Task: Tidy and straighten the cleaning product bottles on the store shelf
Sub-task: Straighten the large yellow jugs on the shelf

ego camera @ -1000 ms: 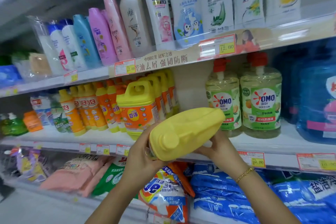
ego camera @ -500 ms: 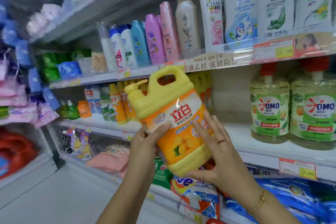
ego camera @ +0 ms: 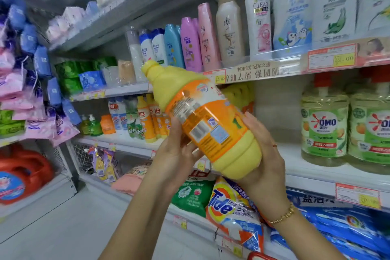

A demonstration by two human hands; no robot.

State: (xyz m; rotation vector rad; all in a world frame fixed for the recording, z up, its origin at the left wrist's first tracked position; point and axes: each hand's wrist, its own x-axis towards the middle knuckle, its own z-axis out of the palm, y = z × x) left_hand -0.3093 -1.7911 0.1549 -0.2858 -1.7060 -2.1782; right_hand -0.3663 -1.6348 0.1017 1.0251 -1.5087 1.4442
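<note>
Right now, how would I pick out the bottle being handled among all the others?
Find the middle shelf, where green OMO bottles stand at the right. In front of it, off the shelf, both hands hold one yellow bottle. Unlike its upright neighbours, it is tilted, cap up-left, with an orange label's barcode side facing you.

head cam — faces shelves (ego camera: 274, 70) obliquely | tilted down | close — arm's reach

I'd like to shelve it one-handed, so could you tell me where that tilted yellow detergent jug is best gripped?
Probably the narrow shoulder just below the cap, taken from above left. The yellow detergent jug leans cap-up to the left, its wide base resting in the right hand, and the left hand steadies the labelled middle.
</note>
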